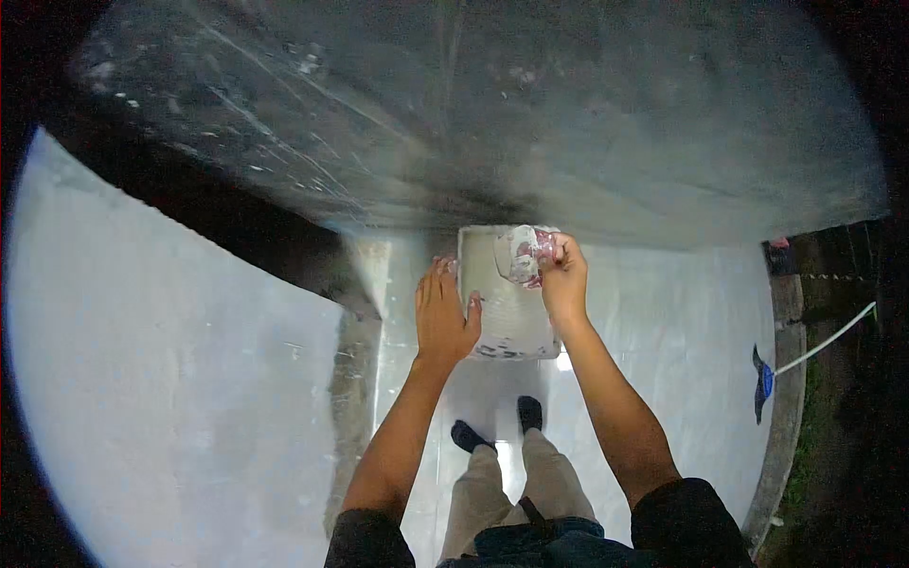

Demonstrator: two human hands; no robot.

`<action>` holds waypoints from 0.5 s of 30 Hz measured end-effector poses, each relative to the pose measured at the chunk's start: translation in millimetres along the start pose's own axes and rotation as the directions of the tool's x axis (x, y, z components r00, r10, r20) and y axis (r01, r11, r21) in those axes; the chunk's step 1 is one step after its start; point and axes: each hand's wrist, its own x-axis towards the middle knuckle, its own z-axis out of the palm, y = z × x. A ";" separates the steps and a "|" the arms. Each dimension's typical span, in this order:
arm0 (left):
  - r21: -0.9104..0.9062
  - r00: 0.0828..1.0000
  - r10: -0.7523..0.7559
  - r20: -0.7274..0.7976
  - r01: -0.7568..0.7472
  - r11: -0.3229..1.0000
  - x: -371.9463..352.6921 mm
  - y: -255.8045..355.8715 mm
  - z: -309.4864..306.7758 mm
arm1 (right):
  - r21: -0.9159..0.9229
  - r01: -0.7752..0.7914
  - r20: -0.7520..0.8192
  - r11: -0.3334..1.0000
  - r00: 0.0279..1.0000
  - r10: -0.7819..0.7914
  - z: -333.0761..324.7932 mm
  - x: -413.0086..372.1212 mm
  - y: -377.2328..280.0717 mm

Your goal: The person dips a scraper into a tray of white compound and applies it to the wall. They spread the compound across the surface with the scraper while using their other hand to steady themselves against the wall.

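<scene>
A pale rectangular container (511, 348) with dark smudges on its near side is in front of me, close to the dark sheeting. My left hand (442, 312) lies along its left side, fingers spread and pointing forward, with whitish smears on the fingertips. At the container's far right corner, my right hand (565, 275) is closed on a red cup (522, 256) coated in white material. The cup is over the container's opening, and pale material with faint ripples shows inside.
Dark sheeting (473, 114) spans the far side. A light slab (170, 360) is at left. Below are a pale floor (682, 379) and my feet in dark socks. At right, a blue object (765, 381) with a white stick lies by a curb (788, 379).
</scene>
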 end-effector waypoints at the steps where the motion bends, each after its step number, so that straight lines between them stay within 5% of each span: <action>1: -0.016 0.999 -0.019 0.026 0.019 1.000 -0.1 -4.2 0.4 | -0.005 -0.049 -0.005 0.999 0.999 0.049 2.0 -0.1 -2.9; 8: -0.008 0.964 -0.162 0.208 0.168 0.986 -8.8 -20.1 2.7 | -0.038 -0.180 0.001 0.983 0.984 0.180 -7.8 7.1 26.1; 15: -0.010 0.912 -0.313 0.267 0.327 0.945 -55.8 -46.2 80.5 | -0.274 -0.007 0.089 0.962 0.996 0.032 -34.4 38.3 121.4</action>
